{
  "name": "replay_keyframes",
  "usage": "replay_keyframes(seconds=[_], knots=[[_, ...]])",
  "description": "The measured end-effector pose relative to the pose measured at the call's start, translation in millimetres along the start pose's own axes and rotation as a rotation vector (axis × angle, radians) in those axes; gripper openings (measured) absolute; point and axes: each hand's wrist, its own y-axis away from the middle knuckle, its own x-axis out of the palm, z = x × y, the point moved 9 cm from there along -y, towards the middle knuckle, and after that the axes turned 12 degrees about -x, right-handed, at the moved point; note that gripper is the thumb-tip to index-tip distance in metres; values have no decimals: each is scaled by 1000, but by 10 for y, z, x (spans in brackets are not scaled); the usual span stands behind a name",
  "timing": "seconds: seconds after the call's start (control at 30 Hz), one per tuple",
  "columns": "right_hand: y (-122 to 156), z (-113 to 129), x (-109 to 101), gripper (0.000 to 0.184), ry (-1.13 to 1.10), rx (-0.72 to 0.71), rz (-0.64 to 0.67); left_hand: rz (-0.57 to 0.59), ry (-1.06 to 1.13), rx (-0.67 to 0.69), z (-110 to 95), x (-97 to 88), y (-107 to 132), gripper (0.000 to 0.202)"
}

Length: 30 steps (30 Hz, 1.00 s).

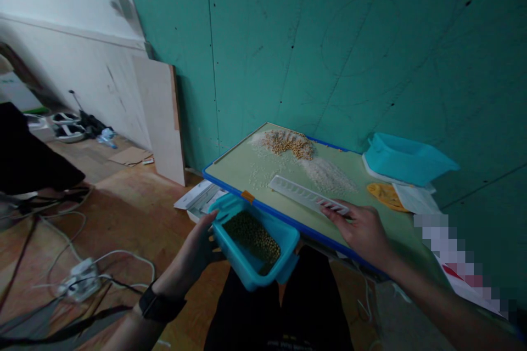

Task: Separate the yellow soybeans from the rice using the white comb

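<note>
My left hand (202,240) grips the left end of a teal plastic bin (253,278), held just below the front edge of the table. Small dark green beans (242,228) and paler tan beans (269,245) lie in it. My right hand (364,227) is closed on the near end of a long white plastic tray (298,192) with a row of compartments, held over the table (234,167). Beyond the tray are a heap of tan beans (288,144) and a spread of white grains (329,174).
A second teal bin (407,159) stands at the table's right rear, near a yellow cloth (387,196). Behind rises a green wall (263,55). A board (158,115) leans at left. A power strip (82,279) and cables lie on the floor.
</note>
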Motion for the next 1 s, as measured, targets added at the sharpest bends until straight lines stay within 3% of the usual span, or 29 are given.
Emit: replay_keyframes(seconds=[0.43, 0.7, 0.83, 1.0], knots=[[84, 572, -57, 36, 51, -289, 47, -2, -11, 3, 20, 62, 37, 76], [64, 667, -62, 32, 12, -342, 4, 42, 29, 26, 59, 31, 9, 63], [16, 683, 37, 29, -15, -382, -5, 50, 21, 35, 75, 47, 16, 69], [-79, 712, 340, 31, -70, -452, 6, 42, 23, 7, 161, 29, -14, 67]])
